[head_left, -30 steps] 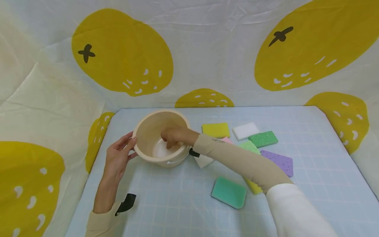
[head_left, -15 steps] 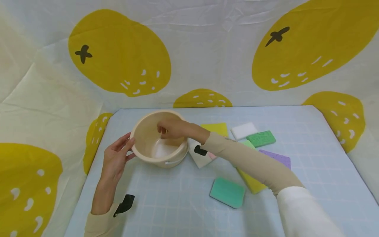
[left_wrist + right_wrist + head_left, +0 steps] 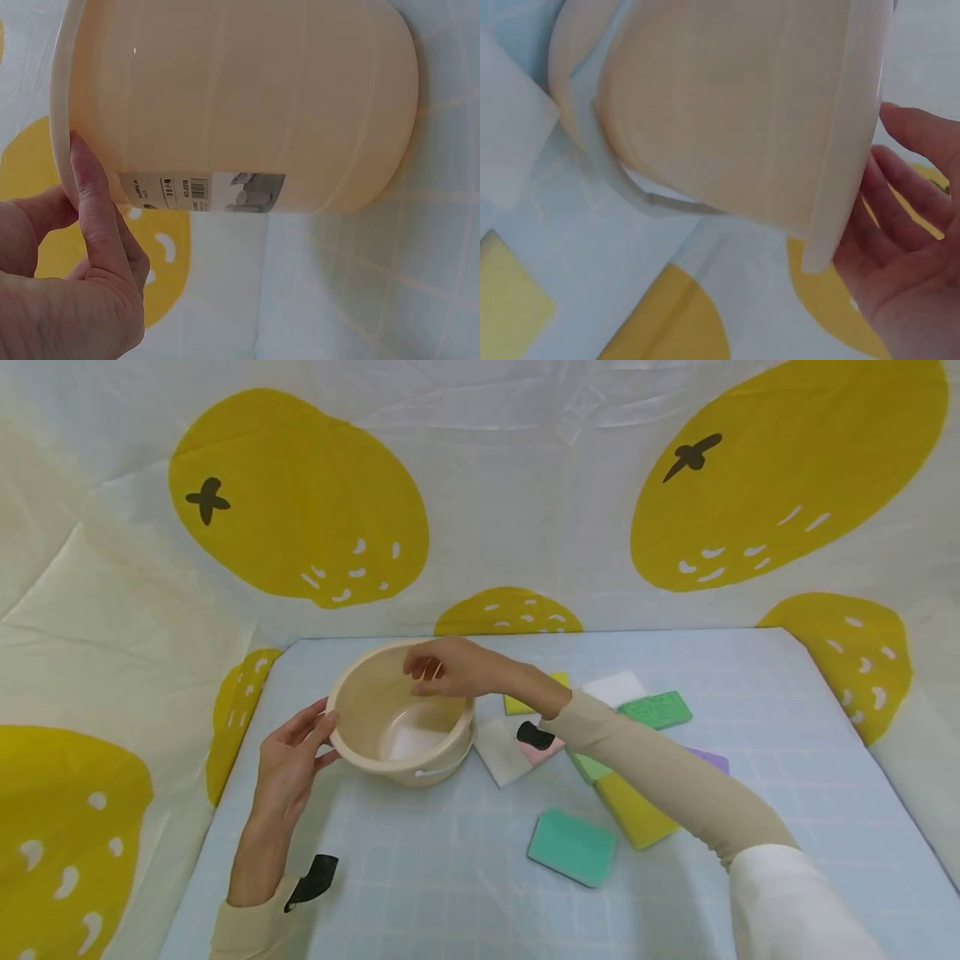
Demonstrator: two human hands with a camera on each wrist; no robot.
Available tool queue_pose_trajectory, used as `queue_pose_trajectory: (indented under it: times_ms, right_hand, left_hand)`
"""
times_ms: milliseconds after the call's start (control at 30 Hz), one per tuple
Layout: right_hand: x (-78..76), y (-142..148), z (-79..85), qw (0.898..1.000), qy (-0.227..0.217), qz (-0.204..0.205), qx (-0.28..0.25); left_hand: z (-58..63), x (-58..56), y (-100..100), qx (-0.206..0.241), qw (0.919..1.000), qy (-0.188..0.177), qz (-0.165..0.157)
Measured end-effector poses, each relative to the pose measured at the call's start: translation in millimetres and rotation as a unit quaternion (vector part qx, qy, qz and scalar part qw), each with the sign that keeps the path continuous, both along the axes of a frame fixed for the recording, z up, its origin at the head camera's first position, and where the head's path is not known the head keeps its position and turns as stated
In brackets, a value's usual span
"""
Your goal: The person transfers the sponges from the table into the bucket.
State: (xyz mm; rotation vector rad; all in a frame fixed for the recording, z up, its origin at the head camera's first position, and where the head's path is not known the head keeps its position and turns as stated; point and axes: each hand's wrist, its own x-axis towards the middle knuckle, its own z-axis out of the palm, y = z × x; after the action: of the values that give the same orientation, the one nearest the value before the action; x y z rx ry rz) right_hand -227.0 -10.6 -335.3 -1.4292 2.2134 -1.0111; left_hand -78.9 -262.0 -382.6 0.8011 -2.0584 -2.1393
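Observation:
A cream plastic bucket [image 3: 352, 710] stands at the left of the table; the inside that shows holds nothing. My left hand [image 3: 288, 764] pinches its left rim. In the left wrist view that hand's fingers [image 3: 96, 202] lie against the outer wall just under the rim, above a printed label [image 3: 202, 192]. My right hand [image 3: 461, 667] is over the bucket's right rim, fingers loosely bent with nothing between them. The right wrist view has this hand [image 3: 907, 247] beside the rim of the bucket [image 3: 727, 112], whose handle [image 3: 622, 176] hangs down the side.
Several sponges lie right of the bucket: off-white [image 3: 501, 756], pink [image 3: 538, 752], light green [image 3: 588, 768], yellow [image 3: 633, 810], dark green [image 3: 660, 710], white [image 3: 618, 687], and purple [image 3: 712, 760] partly behind the right sleeve. A teal sponge [image 3: 572, 847] lies nearer the front. Fruit-printed cloth [image 3: 525, 510] walls the back.
My right hand has risen from inside the bucket to above its rim, and its forearm has swung to the right. The left hand stays on the rim.

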Motion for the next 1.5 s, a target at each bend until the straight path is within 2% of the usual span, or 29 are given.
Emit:
queue_pose_trajectory:
  times_ms: [300,767,1300,1500]
  right_hand:
    - [-5.6,31,2.3,0.996,-0.044,-0.045,-0.060]
    - [-16.2,79,-9.7,0.991,-0.031,-0.084,-0.104]
    - [-27.5,116,-40.9,0.986,-0.023,-0.148,-0.075]
    - [-34.1,125,-56.9,0.983,-0.038,-0.161,-0.084]
  left_hand:
    - [-1.0,-0.8,0,0.001,1.0000,0.000,0.003]
    - [-1.5,-1.9,2,0.009,0.9999,0.006,0.002]
    - [-1.8,-1.6,1,0.016,0.9998,0.012,0.000]
    - [-1.8,-1.3,-1,0.022,0.9996,0.018,-0.001]
